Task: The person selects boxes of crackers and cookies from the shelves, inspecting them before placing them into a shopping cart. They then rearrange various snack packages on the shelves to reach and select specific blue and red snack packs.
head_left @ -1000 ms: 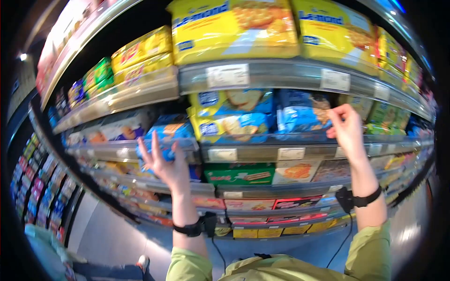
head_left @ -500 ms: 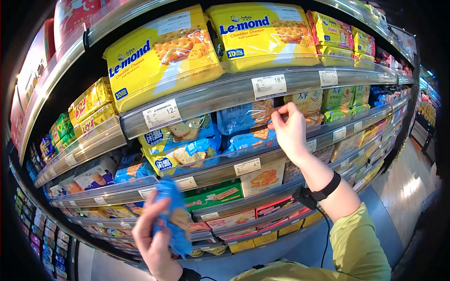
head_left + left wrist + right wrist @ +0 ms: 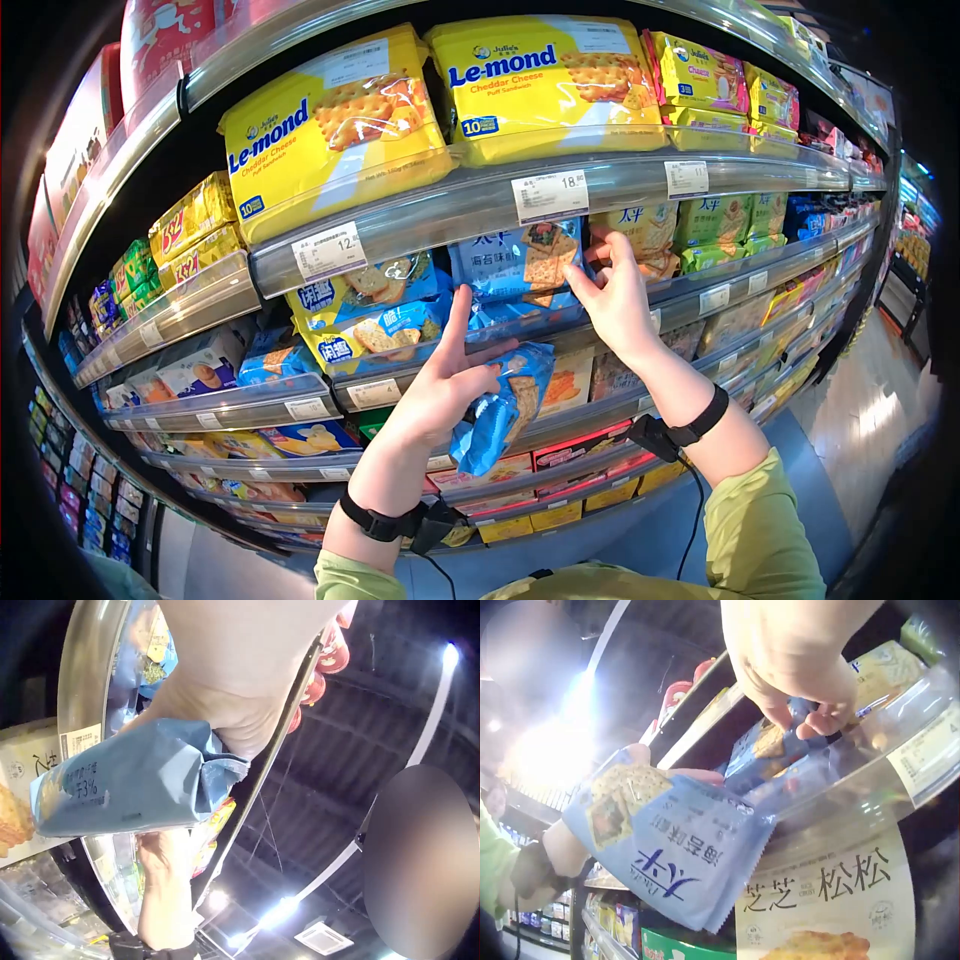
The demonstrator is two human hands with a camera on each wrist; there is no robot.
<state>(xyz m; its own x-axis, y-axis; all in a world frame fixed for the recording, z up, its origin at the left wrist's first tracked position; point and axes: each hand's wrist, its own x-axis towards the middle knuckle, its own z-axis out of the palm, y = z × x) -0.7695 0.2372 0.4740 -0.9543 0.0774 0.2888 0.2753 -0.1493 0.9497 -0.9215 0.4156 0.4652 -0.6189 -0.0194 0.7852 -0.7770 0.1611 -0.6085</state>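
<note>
The blue packet [image 3: 520, 395] is in front of the shelf [image 3: 400, 365], the left hand's [image 3: 440, 392] fingers clamped round it. The right hand's [image 3: 620, 300] fingers pinch the shelved packet [image 3: 508, 265], seemingly gripping it; lifting it would call for clearing the lip [image 3: 862, 784].

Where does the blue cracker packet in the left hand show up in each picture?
Head: the blue packet is just below centre, under the left hand.
Left wrist: left half, around mid-height.
Right wrist: left of centre, slightly low.
Shared landmark: the right hand.
</note>
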